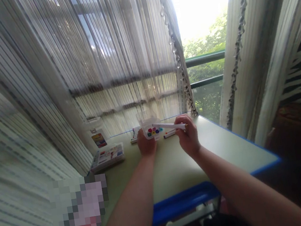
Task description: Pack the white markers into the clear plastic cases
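I log, remotely: left hand [146, 144] curled round clear box [144, 124], right hand [188, 136] pinching white marker [169, 126] pointed at it, tabletop [172, 166] beneath; a slack left grip could, I judge, spill the box.

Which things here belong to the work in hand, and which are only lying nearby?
In use:
clear box, in left hand
white marker, in right hand
probably the loose markers on the table

Apparently just nearby:
printed case
labelled clear plastic
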A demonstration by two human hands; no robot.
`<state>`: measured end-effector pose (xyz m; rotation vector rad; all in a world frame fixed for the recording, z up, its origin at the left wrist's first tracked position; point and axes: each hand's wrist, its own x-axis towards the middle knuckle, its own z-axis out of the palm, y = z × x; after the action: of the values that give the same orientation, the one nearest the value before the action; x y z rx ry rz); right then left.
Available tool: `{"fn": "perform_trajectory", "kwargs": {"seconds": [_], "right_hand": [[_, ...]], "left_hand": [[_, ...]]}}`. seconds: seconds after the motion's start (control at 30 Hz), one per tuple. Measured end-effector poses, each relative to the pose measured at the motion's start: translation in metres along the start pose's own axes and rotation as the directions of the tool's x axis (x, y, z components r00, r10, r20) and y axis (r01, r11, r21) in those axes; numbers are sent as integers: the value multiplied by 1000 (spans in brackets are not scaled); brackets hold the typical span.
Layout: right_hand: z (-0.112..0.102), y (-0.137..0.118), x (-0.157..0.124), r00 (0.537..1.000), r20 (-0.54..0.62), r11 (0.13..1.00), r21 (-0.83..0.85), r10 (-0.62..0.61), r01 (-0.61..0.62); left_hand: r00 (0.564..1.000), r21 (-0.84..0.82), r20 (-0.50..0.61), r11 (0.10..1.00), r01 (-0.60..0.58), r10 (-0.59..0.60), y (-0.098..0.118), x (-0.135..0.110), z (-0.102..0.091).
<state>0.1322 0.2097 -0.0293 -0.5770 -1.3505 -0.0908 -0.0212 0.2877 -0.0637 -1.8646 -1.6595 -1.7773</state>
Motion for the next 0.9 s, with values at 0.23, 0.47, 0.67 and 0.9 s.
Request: {"fn": "perform_trajectory", "kwargs": {"seconds": [0.23,0.47,0.67,0.9], "right_hand": [[3,-3,1,978,169,976,-197,124,-90],[6,5,0,919,365,945,-325,150,-25],[6,7,-1,914,371,935,-352,166,-27],[7,6,-1,902,394,932,-363,176,-23]], "left_hand": [[991,-5,63,993,-118,118,5,-3,-1],[970,-64,121,977,-204,211,7,-8,-1],[978,-67,90,981,-182,188,8,-6,-1],[981,-76,64,981,-180,185,6,-6,-1]]}}
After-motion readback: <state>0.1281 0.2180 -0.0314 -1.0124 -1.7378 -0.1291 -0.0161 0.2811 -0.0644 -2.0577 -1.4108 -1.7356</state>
